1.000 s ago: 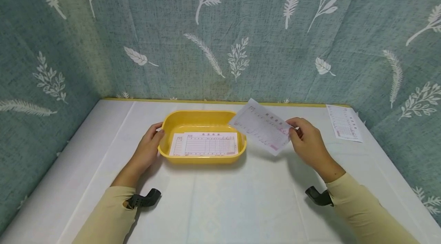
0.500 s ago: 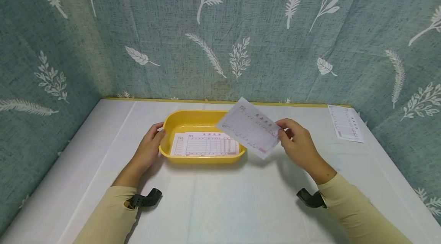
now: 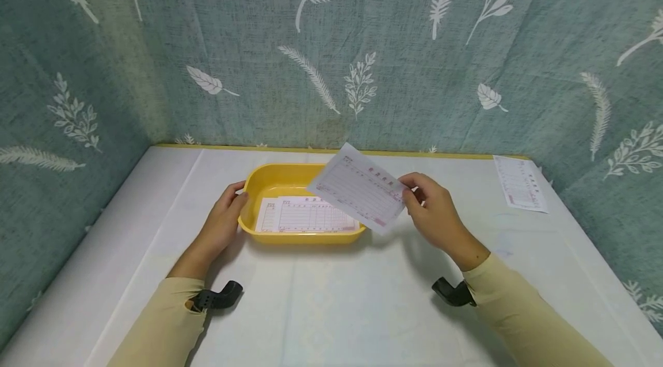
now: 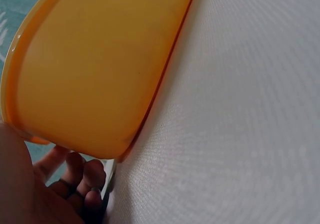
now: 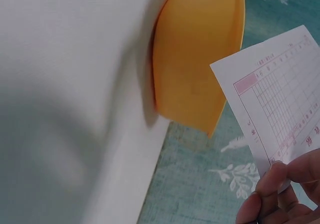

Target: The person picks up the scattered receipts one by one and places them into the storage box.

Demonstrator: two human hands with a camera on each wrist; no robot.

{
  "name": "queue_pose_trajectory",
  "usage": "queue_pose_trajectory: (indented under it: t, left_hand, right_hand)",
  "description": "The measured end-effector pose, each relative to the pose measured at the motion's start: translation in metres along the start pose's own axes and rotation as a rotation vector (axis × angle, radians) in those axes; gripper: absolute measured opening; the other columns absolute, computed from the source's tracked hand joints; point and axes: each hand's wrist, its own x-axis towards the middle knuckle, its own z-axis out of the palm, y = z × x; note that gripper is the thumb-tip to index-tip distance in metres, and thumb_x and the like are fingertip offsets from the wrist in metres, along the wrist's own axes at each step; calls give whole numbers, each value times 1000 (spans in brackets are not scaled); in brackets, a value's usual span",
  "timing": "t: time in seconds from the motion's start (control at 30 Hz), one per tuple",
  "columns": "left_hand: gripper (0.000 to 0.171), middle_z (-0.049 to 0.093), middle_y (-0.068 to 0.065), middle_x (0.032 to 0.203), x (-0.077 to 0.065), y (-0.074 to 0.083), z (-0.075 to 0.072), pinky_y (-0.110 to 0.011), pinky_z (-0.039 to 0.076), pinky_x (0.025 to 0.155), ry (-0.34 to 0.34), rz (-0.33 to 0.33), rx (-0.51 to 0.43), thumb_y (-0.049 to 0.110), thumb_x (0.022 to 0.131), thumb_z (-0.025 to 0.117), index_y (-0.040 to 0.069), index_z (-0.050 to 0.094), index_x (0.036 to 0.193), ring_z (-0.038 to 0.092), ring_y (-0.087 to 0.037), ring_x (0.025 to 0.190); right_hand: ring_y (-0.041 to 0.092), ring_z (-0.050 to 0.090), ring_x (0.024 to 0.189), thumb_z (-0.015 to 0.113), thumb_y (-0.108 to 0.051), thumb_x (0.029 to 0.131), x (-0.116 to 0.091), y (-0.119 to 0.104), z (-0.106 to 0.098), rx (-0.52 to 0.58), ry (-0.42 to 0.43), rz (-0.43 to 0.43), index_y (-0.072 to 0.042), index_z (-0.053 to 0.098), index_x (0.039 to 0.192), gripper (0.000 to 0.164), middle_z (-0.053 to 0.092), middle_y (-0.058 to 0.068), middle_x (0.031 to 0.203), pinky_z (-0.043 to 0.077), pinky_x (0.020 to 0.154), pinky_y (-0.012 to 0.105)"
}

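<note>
A yellow plastic tray (image 3: 300,239) sits on the white table, and my left hand (image 3: 224,222) grips its left end, thumb over the rim. In the left wrist view the curled fingers (image 4: 94,174) lie against the tray's outer wall (image 4: 90,73). Printed receipt forms (image 3: 305,216) lie overlapping inside it. My right hand (image 3: 432,211) pinches a single receipt slip (image 3: 359,188) by its right corner, tilted in the air over the tray's right end. The right wrist view shows thumb and fingers on the edge of that slip (image 5: 280,98).
Another printed slip (image 3: 520,184) lies on the table near the back right corner. The white cloth-covered table (image 3: 331,304) meets a teal leaf-patterned curtain (image 3: 228,114) at the back and on both sides.
My right hand has carried the slip leftward, so it now covers more of the tray's right end. The left hand and tray have stayed in place.
</note>
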Motion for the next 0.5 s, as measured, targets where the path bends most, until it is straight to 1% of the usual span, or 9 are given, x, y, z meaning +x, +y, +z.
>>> queue_pose_trajectory:
  t: [0.17, 0.33, 0.5]
  left_hand:
    - [54, 53, -19, 118, 0, -1, -1, -33, 37, 92, 4, -10, 5, 42, 108, 30, 14, 35, 153, 48, -26, 104]
    - [53, 53, -19, 117, 1, 0, -1, -34, 37, 92, 2, 1, -4, 42, 108, 30, 14, 36, 153, 48, -27, 103]
    - [54, 53, -18, 118, 1, 0, 0, -33, 37, 90, -6, 2, -9, 41, 108, 30, 13, 34, 154, 48, -25, 104]
  right_hand:
    - [17, 53, 66, 50, -1, 100, 5, -4, 7, 8, -14, -5, -2, 64, 115, 21, 68, 12, 101, 42, 53, 26]
    - [18, 53, 67, 50, -1, 100, 9, -5, 15, 21, -12, -7, -3, 64, 115, 21, 68, 11, 102, 41, 53, 26]
    - [18, 54, 71, 50, -2, 99, 12, -8, 24, 50, -32, 1, -2, 64, 116, 22, 67, 13, 104, 43, 55, 25]
